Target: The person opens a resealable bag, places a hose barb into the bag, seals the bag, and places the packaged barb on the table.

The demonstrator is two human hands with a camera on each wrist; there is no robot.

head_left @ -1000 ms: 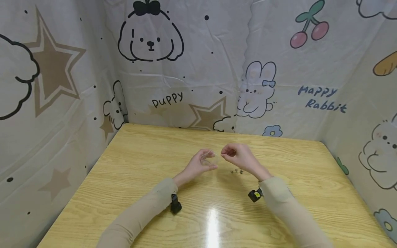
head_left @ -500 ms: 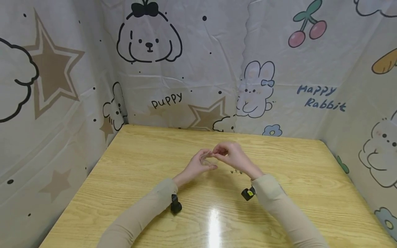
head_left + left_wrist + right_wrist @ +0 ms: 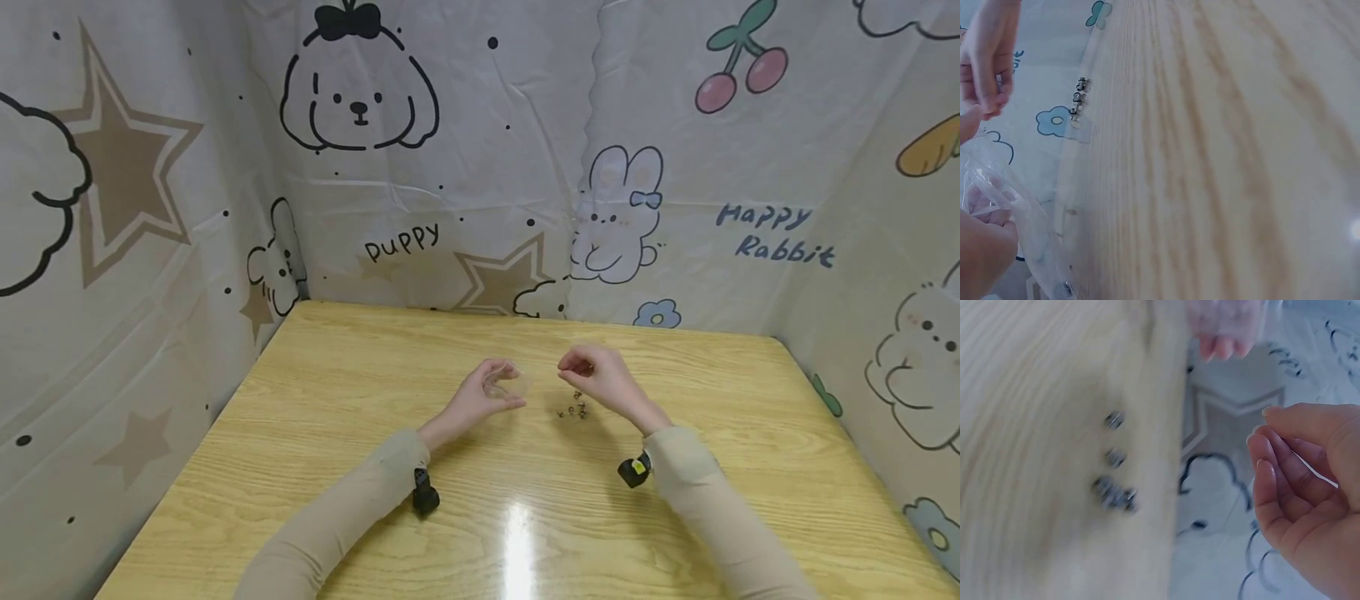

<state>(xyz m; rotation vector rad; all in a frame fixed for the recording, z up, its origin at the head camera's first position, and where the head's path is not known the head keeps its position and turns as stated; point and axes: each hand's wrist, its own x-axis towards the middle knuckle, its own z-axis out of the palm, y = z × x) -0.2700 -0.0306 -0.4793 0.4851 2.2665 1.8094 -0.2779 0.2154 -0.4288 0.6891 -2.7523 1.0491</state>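
Observation:
In the head view my left hand (image 3: 483, 396) holds a clear plastic bag (image 3: 510, 383) spread between thumb and fingers, above the table. The left wrist view shows the bag (image 3: 1029, 225) hanging down, with a small dark piece near its bottom. My right hand (image 3: 600, 379) is in the air to the right of the bag, apart from it. In the right wrist view its fingers (image 3: 1266, 487) are loosely curled, and nothing shows between them and the thumb. Below this hand, several small shiny metal pieces (image 3: 1113, 490) lie on the table; their exact kind is too blurred to tell.
The wooden table (image 3: 360, 358) is bordered by a printed cloth (image 3: 495, 167) at the back and both sides. A black camera (image 3: 425, 498) is strapped on the left wrist and another camera (image 3: 634, 471) on the right.
My right hand went left to the bag's mouth, then drew back to the right, above the metal pieces. My left hand has kept the bag in nearly the same place.

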